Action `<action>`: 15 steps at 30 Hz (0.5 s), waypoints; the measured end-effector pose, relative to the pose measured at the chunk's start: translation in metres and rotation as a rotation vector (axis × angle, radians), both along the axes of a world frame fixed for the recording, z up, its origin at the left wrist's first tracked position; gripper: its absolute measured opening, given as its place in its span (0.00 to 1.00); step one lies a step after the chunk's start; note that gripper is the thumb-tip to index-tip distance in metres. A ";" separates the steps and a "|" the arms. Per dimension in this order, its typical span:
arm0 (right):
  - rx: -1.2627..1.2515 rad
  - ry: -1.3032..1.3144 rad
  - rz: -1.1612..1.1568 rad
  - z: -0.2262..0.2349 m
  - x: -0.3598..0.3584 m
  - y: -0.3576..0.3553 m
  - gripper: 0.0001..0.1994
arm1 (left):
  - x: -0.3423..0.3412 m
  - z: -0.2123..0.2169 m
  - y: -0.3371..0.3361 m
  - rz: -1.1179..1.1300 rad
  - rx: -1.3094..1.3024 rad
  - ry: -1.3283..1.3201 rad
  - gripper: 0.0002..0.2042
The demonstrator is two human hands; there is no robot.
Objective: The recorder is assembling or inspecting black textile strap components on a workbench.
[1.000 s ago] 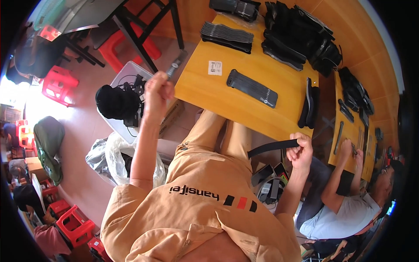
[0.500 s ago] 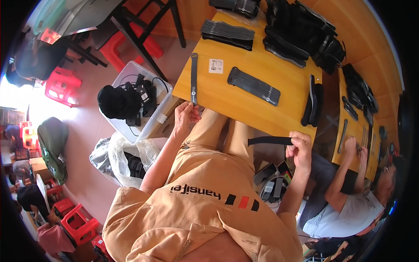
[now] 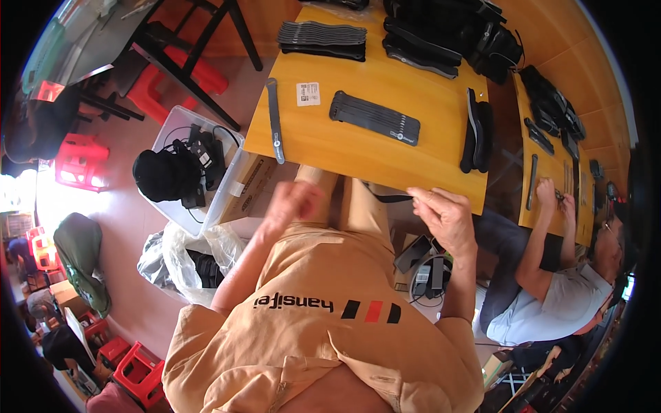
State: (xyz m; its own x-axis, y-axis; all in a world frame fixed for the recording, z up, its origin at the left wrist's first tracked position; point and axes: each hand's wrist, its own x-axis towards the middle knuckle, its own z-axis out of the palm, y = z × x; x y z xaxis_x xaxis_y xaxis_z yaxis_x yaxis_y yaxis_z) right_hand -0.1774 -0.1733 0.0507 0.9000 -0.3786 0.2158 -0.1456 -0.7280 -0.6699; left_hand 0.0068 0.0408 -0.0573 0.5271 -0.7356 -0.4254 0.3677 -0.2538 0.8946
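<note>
At the left stands one clear bin point(image 3: 237, 155) of black gear. One flat, dark grey strap point(image 3: 275, 124) with a rounded end and pale print lies alone by the desk's point(image 3: 441, 162) left edge. The left hand point(image 3: 295, 206) is near it, blurred; whether its fingers are apart or together I cannot tell. Further right come one white label point(image 3: 308, 94), one stack of grey strips point(image 3: 321, 33) and one overlapping row of dark straps point(image 3: 375, 118), too tightly laid to count. One narrow black band point(image 3: 394, 198), plain and bent in a shallow curve, hangs by the desk's near edge, clamped in the fingers of the right hand point(image 3: 444, 215). Two long black pieces point(image 3: 471, 134) lie side by side at the desk's right edge.
</note>
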 end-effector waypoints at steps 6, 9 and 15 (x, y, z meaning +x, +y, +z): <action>0.209 -0.011 0.244 0.000 0.014 0.022 0.08 | -0.042 0.015 -0.049 -0.030 -0.241 0.707 0.25; 0.359 -0.031 0.088 -0.023 0.005 0.018 0.06 | -0.027 0.001 -0.051 0.082 -0.359 0.671 0.14; 0.693 -0.047 -0.181 -0.053 -0.001 -0.009 0.13 | 0.008 0.006 -0.052 0.300 -0.309 0.458 0.05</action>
